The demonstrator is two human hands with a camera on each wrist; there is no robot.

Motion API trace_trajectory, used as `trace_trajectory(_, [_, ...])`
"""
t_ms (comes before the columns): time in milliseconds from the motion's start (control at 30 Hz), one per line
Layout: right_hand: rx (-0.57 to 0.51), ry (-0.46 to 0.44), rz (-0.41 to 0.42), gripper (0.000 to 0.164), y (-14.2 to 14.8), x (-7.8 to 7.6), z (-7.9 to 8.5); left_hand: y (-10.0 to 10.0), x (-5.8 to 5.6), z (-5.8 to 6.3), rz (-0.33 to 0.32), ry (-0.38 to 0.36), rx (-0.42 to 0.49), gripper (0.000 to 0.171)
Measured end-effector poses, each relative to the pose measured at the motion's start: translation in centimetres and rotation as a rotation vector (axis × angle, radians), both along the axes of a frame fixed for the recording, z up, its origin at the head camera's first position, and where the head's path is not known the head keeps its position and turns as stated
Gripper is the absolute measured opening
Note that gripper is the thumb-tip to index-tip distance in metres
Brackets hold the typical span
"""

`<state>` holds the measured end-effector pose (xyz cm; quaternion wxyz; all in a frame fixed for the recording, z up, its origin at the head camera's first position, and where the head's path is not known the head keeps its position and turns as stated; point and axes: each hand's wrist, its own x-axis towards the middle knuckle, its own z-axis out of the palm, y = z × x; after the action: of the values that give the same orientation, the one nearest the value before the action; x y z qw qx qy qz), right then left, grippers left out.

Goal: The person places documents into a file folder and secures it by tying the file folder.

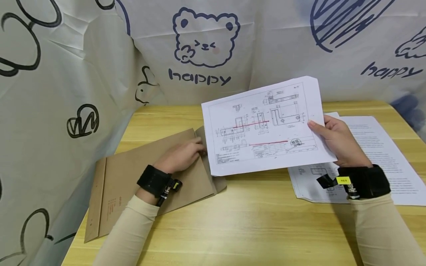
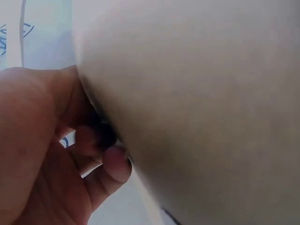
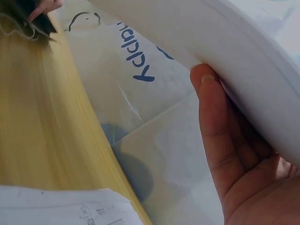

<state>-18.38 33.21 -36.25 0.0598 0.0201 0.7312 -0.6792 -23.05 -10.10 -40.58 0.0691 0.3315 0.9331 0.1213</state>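
In the head view my right hand [image 1: 342, 140] pinches the right edge of a white sheet with technical drawings [image 1: 246, 129], thumb on the front. The sheet is raised and tilted, with red lines across it. My left hand [image 1: 181, 155] grips the right edge of a brown kraft-paper file envelope [image 1: 149, 173], which lies slanted on the table. Seen from the left wrist, the fingers [image 2: 117, 164] curl at the edge of the brown paper [image 2: 201, 117]. In the right wrist view, fingers [image 3: 218, 126] hold the sheet [image 3: 243, 56] from its edge.
Printed text pages [image 1: 382, 155] lie at the right of the wooden table [image 1: 259, 221], partly over another drawing sheet [image 1: 303, 184]. A white cloth [image 1: 283, 48] with drawn figures hangs behind the table and along its left side.
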Motion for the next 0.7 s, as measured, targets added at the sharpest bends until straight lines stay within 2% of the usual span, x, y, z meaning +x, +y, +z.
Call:
trace_trajectory(267, [0.054, 0.053, 0.025, 0.047, -0.9, 0.1, -0.1, 0.2, 0.3, 0.0, -0.007, 0.002, -0.014, 0.033])
trace_trajectory(433, [0.084, 0.080, 0.038, 0.048, -1.3, 0.2, -0.1, 0.4, 0.4, 0.0, -0.019, 0.035, -0.037, 0.032])
trace_trajectory(700, [0.185, 0.081, 0.059, 0.053, -2.0, 0.6, 0.3, 1.0, 0.4, 0.0, 0.026, 0.014, -0.001, 0.025])
